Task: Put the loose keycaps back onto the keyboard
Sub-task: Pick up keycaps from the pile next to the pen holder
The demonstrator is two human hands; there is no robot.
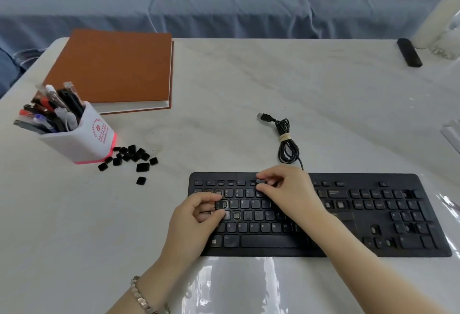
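Seating: left hand (196,216) pinches one keycap (221,205), right hand (288,189) pinches a second keycap (260,180), both above the keyboard (368,214).
Next: likely align over bare sockets (236,215), then press down.

Reaching forward with both bare arms, close together. Pinching a dark keycap (221,205) with the left hand (196,214), thumb and first finger, other fingers curled in. Pinching a second keycap (259,180) with the right hand (286,189), a bit farther out, palm down, fingers bent
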